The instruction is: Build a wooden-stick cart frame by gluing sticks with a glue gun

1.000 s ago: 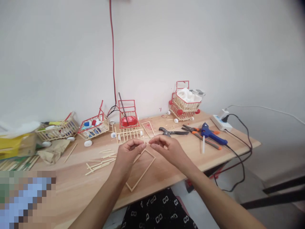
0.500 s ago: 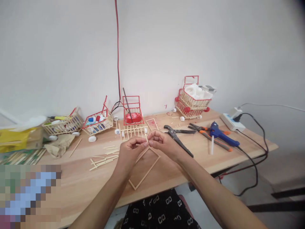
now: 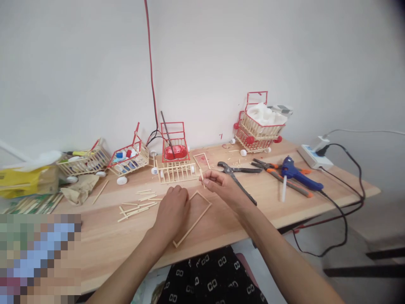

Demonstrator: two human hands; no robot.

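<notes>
My right hand (image 3: 221, 185) is closed in a pinch on a short thin wooden stick (image 3: 201, 176), held a little above the table. My left hand (image 3: 173, 211) lies knuckles up on the table, its fingers curled down at the left side of a rectangular frame of thin wooden sticks (image 3: 198, 219). What the left fingers touch is hidden under the hand. Loose cut sticks (image 3: 137, 207) lie just left of it.
On the wooden table (image 3: 104, 240) stand several small stick-built carts with red trim (image 3: 172, 145), (image 3: 257, 126), (image 3: 129, 158). Black pliers (image 3: 236, 177), orange-handled cutters (image 3: 272, 171), a blue glue gun (image 3: 299, 177) and a power strip (image 3: 314, 154) with cables lie right.
The hands, earlier together in the air pinching a small stick, have parted. The left hand dropped onto the table beside the frame; the right kept the stick.
</notes>
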